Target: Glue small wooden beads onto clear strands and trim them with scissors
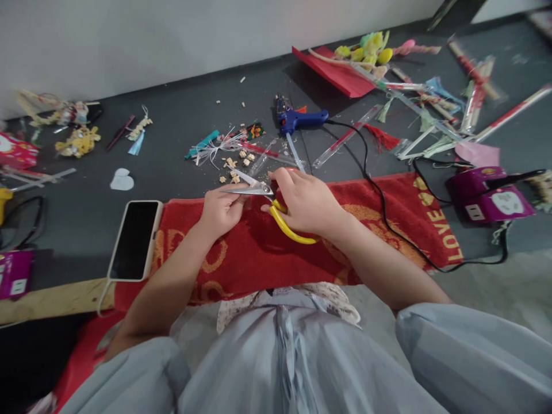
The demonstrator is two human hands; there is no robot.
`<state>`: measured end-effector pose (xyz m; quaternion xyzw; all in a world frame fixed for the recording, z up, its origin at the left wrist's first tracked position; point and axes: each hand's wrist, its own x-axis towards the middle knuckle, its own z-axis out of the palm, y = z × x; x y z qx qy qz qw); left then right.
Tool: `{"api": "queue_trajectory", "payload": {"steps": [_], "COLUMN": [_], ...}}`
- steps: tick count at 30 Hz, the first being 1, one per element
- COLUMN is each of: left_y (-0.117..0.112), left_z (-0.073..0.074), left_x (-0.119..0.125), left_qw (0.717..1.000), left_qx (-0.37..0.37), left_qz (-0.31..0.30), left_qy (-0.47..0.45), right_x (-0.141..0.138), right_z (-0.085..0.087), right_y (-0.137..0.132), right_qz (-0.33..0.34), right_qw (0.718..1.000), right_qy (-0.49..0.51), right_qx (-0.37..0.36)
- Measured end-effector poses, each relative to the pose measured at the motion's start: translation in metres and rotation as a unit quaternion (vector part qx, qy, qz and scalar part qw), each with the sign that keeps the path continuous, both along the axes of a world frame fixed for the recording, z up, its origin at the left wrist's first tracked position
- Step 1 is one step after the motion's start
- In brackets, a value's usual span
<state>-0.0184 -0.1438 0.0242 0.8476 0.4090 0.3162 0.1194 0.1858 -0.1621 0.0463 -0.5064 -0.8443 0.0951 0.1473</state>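
Note:
My right hand (pixel 307 200) is closed around the yellow handles of a pair of scissors (pixel 262 189), whose metal blades are parted and point left. Fingers bent, my left hand (pixel 222 210) is closed beside the lower blade. Whatever it pinches is too small or too hidden to make out. Both hands are above a red towel (pixel 267 253) with orange lettering. Small beige cut pieces (pixel 245 156) lie on the dark table just beyond the blades, beside a bundle of white strings (pixel 219 146).
A blue glue gun (pixel 304 119) lies beyond my right hand, its black cord crossing the towel. At the left is a phone (pixel 134 240) with a white cable. Wrapped sticks, tassels and a red sheet (pixel 336 72) fill the right side, near a purple box (pixel 489 195).

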Motion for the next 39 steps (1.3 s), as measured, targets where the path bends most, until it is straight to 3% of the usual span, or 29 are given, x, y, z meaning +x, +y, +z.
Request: {"api": "queue_trajectory", "payload": {"steps": [6, 14, 26, 33, 39], "left_y": [0.001, 0.002, 0.005, 0.002, 0.000], "left_z": [-0.004, -0.009, -0.013, -0.011, -0.009], "left_x": [0.001, 0.004, -0.002, 0.000, 0.002], "left_qw": [1.000, 0.994, 0.988, 0.979, 0.984], "left_qx": [0.018, 0.084, 0.154, 0.196, 0.170], "left_qz": [0.005, 0.069, 0.000, 0.012, 0.028], "left_qy": [-0.021, -0.006, 0.025, 0.046, 0.053], "right_x": [-0.001, -0.002, 0.000, 0.000, 0.001], "right_z": [0.006, -0.002, -0.009, -0.008, -0.004], "right_y": [-0.003, 0.000, 0.001, 0.001, 0.001], "right_qz": [-0.019, -0.047, -0.011, -0.006, -0.010], "right_qw": [0.999, 0.998, 0.997, 0.997, 0.999], "right_qy": [-0.027, 0.035, 0.068, 0.064, 0.052], "right_qx": [-0.024, -0.004, 0.046, 0.034, 0.011]}}
